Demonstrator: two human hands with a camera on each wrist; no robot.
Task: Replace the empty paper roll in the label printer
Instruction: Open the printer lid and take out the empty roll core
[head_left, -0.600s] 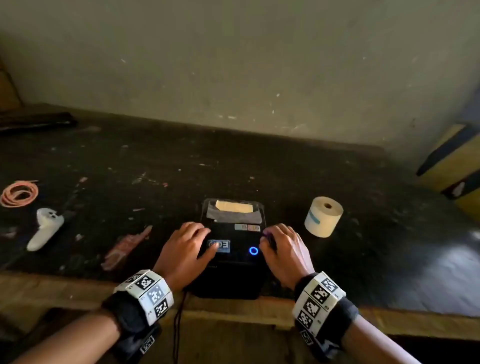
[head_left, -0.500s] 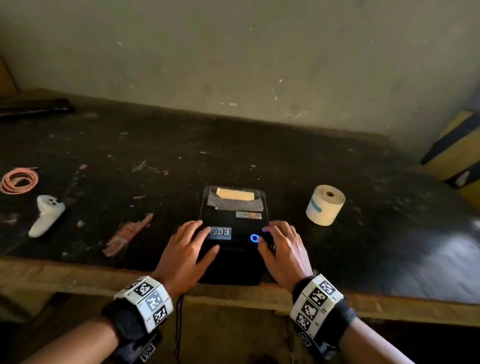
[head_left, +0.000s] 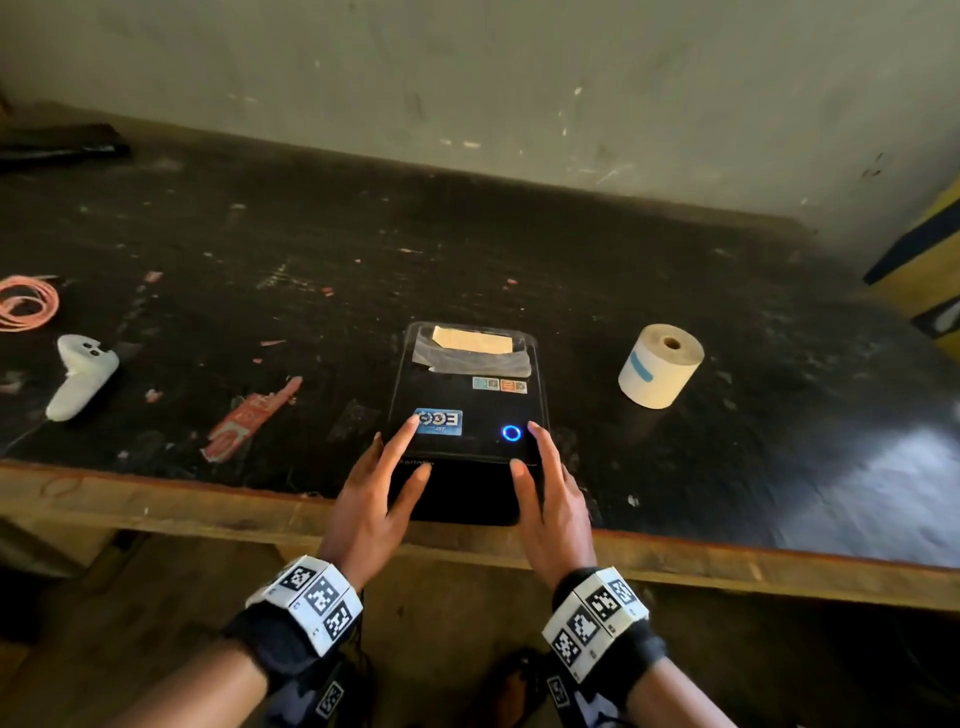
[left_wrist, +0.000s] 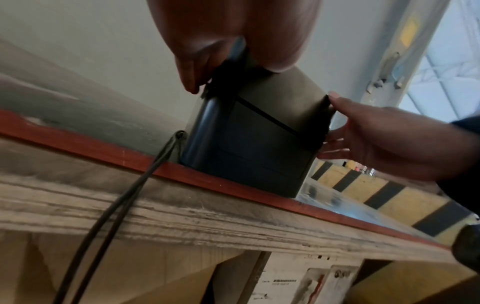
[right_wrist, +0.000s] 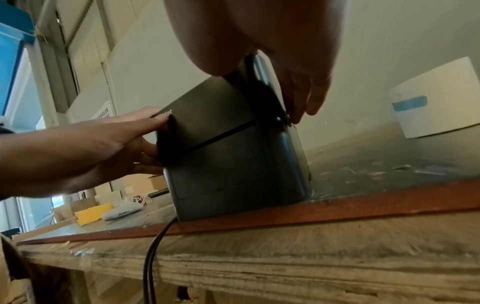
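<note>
The black label printer (head_left: 467, 410) stands at the table's near edge, lid closed, with a blue ring light (head_left: 511, 433) glowing. My left hand (head_left: 387, 467) sits at its front left corner: index finger on the blue sticker, thumb on the front face, other fingers down the left side (left_wrist: 192, 70). My right hand (head_left: 540, 467) mirrors it at the front right corner, with fingers reaching down the right side (right_wrist: 301, 98). Both hands have straight, spread fingers. A full paper roll (head_left: 660, 366) with a blue tab stands right of the printer, also seen in the right wrist view (right_wrist: 436, 105).
A white controller (head_left: 80, 376), an orange coiled cable (head_left: 23, 304) and a red wrapper (head_left: 249, 418) lie on the dark table to the left. A black cord (left_wrist: 124, 197) hangs over the wooden front edge (head_left: 156, 499). A yellow-black striped object (head_left: 930, 270) is at far right.
Both hands have slid back from the lid's top toward the printer's front corners and spread their fingers, uncovering the blue sticker. The lid remains closed.
</note>
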